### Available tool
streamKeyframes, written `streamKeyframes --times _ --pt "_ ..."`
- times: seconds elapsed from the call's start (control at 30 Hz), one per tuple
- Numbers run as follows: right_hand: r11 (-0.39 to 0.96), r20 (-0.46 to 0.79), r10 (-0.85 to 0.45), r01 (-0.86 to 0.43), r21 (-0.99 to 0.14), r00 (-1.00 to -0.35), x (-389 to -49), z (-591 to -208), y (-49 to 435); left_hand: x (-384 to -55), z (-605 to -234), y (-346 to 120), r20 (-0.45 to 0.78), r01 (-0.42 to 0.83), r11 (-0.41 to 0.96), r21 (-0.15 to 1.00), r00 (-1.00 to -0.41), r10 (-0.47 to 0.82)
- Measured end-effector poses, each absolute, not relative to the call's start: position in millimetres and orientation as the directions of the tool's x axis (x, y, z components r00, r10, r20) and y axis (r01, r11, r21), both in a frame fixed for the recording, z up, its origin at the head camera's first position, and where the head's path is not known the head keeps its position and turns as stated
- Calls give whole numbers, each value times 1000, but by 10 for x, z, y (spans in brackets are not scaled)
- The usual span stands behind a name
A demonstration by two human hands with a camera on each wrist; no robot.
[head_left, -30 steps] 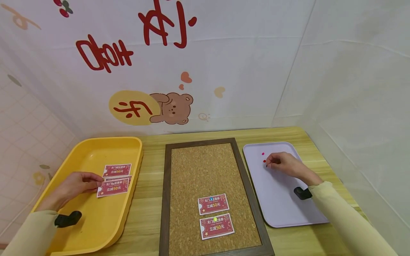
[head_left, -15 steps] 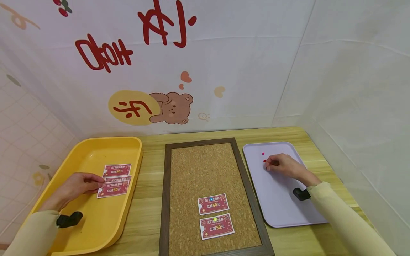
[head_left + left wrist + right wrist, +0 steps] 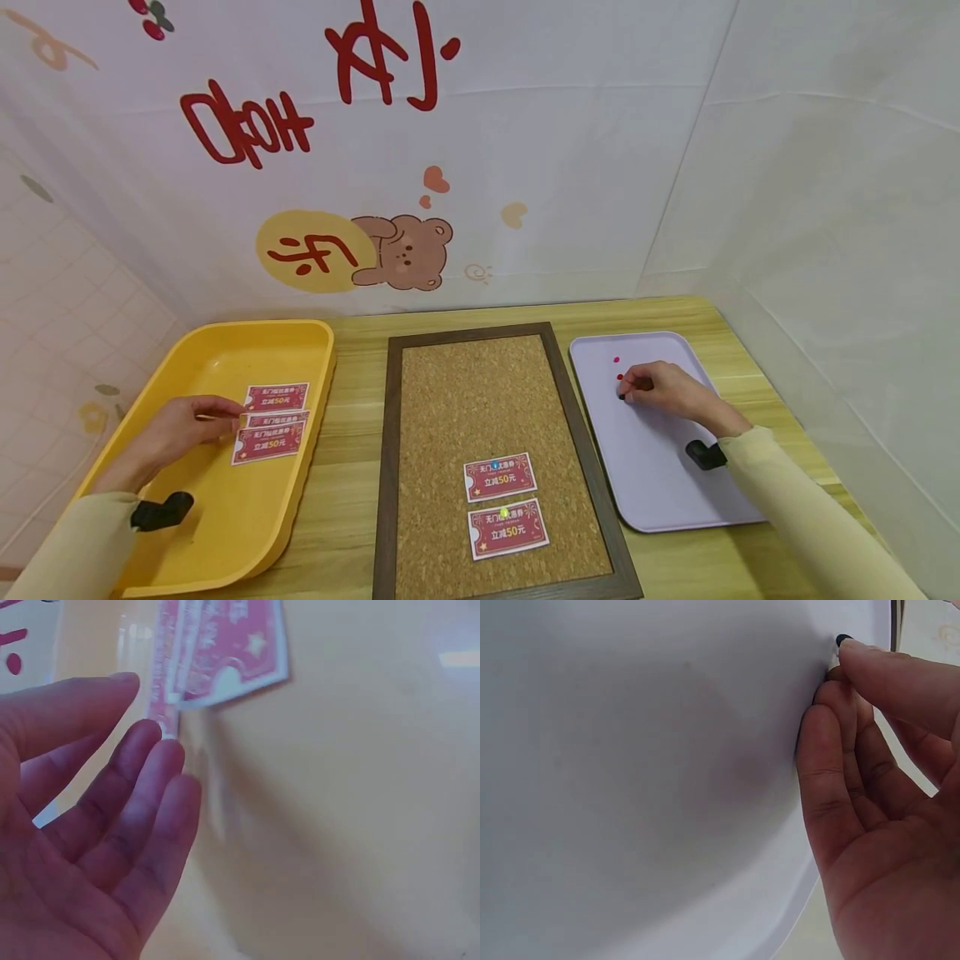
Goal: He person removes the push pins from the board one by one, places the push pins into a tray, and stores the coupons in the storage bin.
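Observation:
Three red-and-white coupons lie overlapping in the yellow bin: a far coupon (image 3: 276, 397), a middle coupon (image 3: 283, 419) and a near coupon (image 3: 268, 442). My left hand (image 3: 174, 435) is at their left ends, thumb and fingers apart; the left wrist view shows nothing gripped. At the lilac tray, my right hand (image 3: 667, 390) pinches a small black pushpin (image 3: 844, 639) at its fingertips, low over the tray surface. Just beyond those fingertips are a red pushpin (image 3: 620, 377) and a pink pushpin (image 3: 617, 360).
Between the containers lies a brown-framed corkboard (image 3: 472, 392). Two coupons are on it, an upper coupon (image 3: 517, 479) with a blue pin (image 3: 495, 466) and a lower coupon (image 3: 525, 533) with a yellow pin (image 3: 504, 512). The yellow bin (image 3: 327, 358) has raised walls; the lilac tray (image 3: 660, 492) is shallow.
My left fingers have parted from the near coupon, which now lies slightly lower and further right, showing more of the middle one. The right hand has shifted slightly nearer with the black pushpin.

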State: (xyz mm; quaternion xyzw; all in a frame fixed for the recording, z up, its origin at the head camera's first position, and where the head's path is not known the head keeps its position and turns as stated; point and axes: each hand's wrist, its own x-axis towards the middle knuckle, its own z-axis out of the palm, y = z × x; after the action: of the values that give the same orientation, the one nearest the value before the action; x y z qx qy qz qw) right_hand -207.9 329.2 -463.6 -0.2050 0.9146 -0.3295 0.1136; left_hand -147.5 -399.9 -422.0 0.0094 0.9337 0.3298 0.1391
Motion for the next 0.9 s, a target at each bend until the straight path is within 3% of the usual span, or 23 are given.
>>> streamKeyframes --times 0.43,0.9 --pt "687 21 -418 -331 -647 -908 -1975 -4452 3267 -1270 -3904 -3735 -29 8 775 633 -999 34" --pt "642 97 -349 -314 -700 -932 -1754 -4202 3005 -1071 -3670 -3197 172 106 741 663 -985 -13"
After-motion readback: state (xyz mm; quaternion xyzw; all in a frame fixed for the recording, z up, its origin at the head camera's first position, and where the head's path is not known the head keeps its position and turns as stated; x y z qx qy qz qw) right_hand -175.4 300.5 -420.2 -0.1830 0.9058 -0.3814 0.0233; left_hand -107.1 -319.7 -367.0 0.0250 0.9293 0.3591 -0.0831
